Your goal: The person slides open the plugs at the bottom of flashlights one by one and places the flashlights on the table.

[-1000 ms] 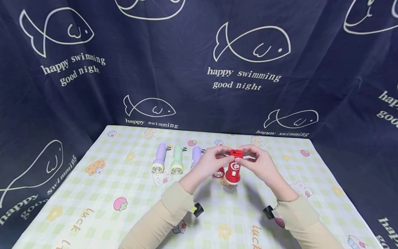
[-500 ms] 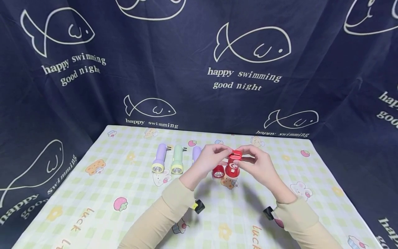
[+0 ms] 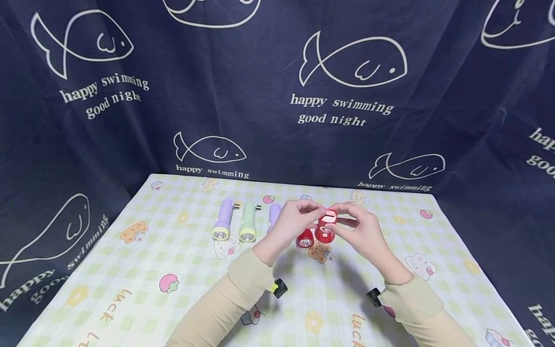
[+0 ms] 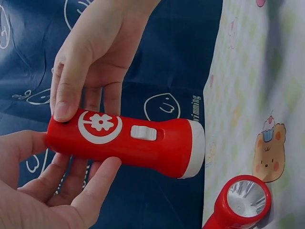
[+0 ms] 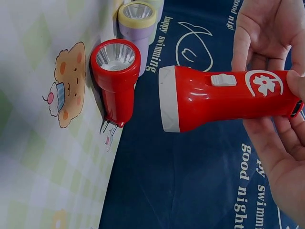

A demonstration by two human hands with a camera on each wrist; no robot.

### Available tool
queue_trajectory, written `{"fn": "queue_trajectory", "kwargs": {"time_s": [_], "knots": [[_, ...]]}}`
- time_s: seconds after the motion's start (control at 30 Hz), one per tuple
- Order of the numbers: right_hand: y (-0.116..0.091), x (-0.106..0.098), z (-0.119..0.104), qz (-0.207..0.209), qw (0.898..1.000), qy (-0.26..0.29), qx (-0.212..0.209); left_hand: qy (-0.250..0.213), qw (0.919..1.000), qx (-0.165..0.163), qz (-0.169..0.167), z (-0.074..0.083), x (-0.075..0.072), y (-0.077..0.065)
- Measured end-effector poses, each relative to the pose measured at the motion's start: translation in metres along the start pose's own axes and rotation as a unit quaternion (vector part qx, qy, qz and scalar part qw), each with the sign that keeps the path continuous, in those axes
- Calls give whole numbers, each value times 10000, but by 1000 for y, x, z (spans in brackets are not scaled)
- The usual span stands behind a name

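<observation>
A red flashlight (image 3: 325, 234) with a white rim is held upright above the table, lens end down. My right hand (image 3: 363, 229) grips it near the tail, thumb on the front beside the white flower print (image 4: 101, 121), fingers behind. At the tail end, my left hand (image 3: 290, 224) holds it too, index fingertip on the end and thumb along its side in the left wrist view. A white slide switch (image 5: 224, 79) shows on the body. Just behind lies another red flashlight (image 5: 119, 98), two plug prongs out, partly hidden by my left hand in the head view.
To the left on the checked tablecloth (image 3: 173, 250) lie a purple flashlight (image 3: 225, 218), a green flashlight (image 3: 248, 219) and a second purple flashlight (image 3: 274, 214), the last partly behind my left hand. A dark blue fish-print curtain (image 3: 269, 130) hangs behind the table.
The red flashlight in my hands has tipped so its tail faces up toward the head camera more, and has shifted slightly left and up. My left fingers have moved higher, onto its tail.
</observation>
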State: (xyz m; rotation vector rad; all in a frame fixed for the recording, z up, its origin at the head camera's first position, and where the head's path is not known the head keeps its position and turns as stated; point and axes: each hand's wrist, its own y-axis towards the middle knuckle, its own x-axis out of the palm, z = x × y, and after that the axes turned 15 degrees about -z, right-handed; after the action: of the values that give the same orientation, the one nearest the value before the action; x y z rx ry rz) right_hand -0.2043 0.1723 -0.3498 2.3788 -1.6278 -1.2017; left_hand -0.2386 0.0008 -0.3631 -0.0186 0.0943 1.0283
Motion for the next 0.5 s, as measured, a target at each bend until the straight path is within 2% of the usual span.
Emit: {"fn": "queue_trajectory", "kwargs": {"time_s": [0.2,0.4,0.5], "knots": [[-1,1,-1,108,9999,-26,3,368,9990,178,160,0,3,0],[-2,1,-1,185,9997,-156,47,539,9978,342,155,-2,7,2],[-2,2,0,191,9997,-147,53,565,9975,385,150,14,10,-9]]}}
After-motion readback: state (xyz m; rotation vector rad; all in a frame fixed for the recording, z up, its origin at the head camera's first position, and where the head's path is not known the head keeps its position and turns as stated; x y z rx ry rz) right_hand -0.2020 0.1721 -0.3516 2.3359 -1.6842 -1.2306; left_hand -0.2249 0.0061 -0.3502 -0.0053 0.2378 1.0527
